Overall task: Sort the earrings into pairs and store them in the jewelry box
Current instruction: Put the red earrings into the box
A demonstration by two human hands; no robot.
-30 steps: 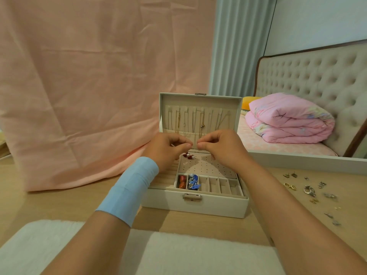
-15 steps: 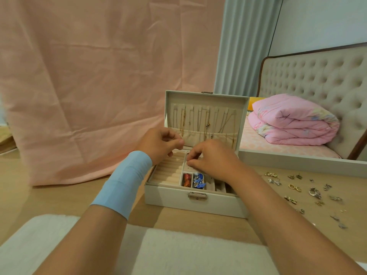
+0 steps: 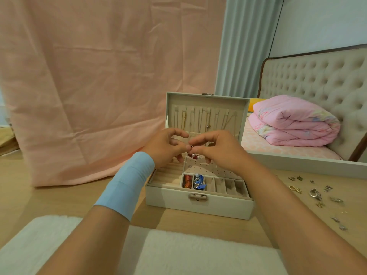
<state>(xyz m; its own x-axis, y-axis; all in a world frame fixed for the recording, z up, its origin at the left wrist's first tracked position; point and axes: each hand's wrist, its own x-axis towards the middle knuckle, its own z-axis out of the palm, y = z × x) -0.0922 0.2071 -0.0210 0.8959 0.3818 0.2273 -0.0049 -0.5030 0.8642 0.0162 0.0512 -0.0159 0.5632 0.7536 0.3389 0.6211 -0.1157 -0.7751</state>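
Silver loose earrings (image 3: 315,194) lie right of the open jewelry box (image 3: 198,205).

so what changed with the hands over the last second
Half a second ago the right hand had dipped down to the perforated earring panel; now it is lifted again, fingertips meeting the left hand around a tiny earring above the jewelry box. The box, its filled compartments and the loose earrings on the table look unchanged.
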